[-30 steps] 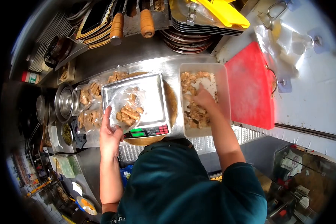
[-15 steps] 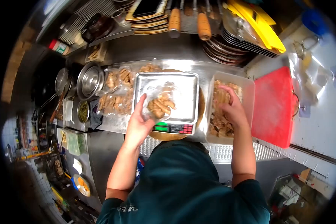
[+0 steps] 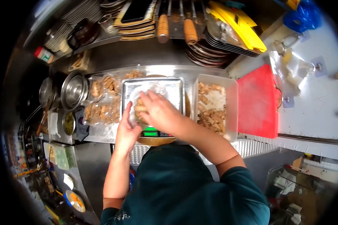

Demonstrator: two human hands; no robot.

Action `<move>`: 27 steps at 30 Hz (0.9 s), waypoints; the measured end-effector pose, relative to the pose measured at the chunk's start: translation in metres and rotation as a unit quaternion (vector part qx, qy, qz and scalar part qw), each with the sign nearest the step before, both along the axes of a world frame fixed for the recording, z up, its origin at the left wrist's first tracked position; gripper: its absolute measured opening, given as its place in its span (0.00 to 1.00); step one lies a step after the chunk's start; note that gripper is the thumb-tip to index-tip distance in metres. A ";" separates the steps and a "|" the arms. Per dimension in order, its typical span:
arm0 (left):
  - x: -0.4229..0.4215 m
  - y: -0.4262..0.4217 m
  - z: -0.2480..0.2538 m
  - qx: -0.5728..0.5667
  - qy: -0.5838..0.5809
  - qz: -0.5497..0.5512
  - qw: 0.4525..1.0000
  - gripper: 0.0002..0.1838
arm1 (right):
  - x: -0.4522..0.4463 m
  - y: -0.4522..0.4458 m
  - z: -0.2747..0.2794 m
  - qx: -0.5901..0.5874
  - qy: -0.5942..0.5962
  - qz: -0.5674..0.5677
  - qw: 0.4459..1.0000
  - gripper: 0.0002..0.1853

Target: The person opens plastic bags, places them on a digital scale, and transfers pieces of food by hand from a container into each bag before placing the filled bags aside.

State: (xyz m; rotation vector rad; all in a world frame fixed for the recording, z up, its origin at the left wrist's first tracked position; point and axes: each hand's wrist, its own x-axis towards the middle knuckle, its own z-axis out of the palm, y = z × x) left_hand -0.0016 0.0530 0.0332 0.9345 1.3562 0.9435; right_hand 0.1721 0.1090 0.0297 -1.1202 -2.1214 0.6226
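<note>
A metal-topped digital scale (image 3: 176, 107) with a lit green display stands in front of me. On its pan lies a clear plastic bag (image 3: 159, 89) with light-brown meat pieces (image 3: 140, 108), partly hidden under my fingers. At the bag's left edge my left hand (image 3: 128, 129) holds the plastic between thumb and fingers. My right hand (image 3: 159, 110) reaches across the pan over the bag's opening, its fingers curled onto brown meat pieces. A translucent plastic tub (image 3: 232, 108) to the right contains more of these pieces, with part of its bottom showing.
Several filled clear bags (image 3: 101, 112) lie left of the scale. Metal bowls (image 3: 74, 90) stand beyond them. A red cutting board (image 3: 258, 101) leans at the right of the tub. Above, a shelf carries stacked plates (image 3: 206, 54) and wooden-handled tools (image 3: 190, 32).
My right hand has left the tub and moved left to the bag on the scale, carrying meat pieces. My left hand stays at the bag. The whole view has shifted somewhat.
</note>
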 end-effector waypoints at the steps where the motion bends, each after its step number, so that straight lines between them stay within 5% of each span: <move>1: 0.000 0.001 0.003 -0.003 -0.004 0.003 1.000 0.49 | 0.008 -0.008 0.014 -0.039 0.002 0.032 0.999 0.29; 2: 0.000 0.001 0.002 -0.006 -0.006 0.007 1.000 0.49 | 0.016 -0.017 0.015 -0.013 0.047 0.042 0.998 0.25; 5: -0.006 0.003 -0.005 -0.011 0.003 -0.004 1.000 0.49 | 0.066 -0.027 0.026 -0.198 0.042 -0.015 0.979 0.15; 8: -0.005 0.007 -0.004 -0.009 0.026 -0.001 1.000 0.49 | 0.138 -0.007 -0.046 -0.167 -0.072 -0.255 0.950 0.11; 10: -0.002 0.009 -0.003 0.005 0.050 0.003 0.999 0.49 | 0.187 0.004 -0.089 -0.238 -0.198 -0.325 0.894 0.12; 13: -0.002 0.009 -0.009 0.023 0.070 0.012 0.997 0.48 | 0.230 0.004 -0.174 -0.263 -0.229 -0.344 0.872 0.13; 19: 0.004 0.006 -0.012 0.032 0.067 0.056 0.996 0.46 | 0.202 0.027 -0.221 -0.091 -0.076 -0.415 0.902 0.15; 22: 0.005 0.003 -0.011 0.034 0.055 0.068 0.996 0.45 | 0.201 0.047 -0.236 -0.128 -0.098 -0.394 0.905 0.18; 25: 0.003 0.000 -0.006 0.032 0.059 0.070 0.995 0.44 | 0.215 0.058 -0.235 -0.331 0.192 -0.348 0.856 0.17; 27: 0.002 -0.001 -0.005 0.038 0.053 0.074 0.995 0.44 | 0.232 0.058 -0.231 -0.349 0.269 -0.331 0.834 0.17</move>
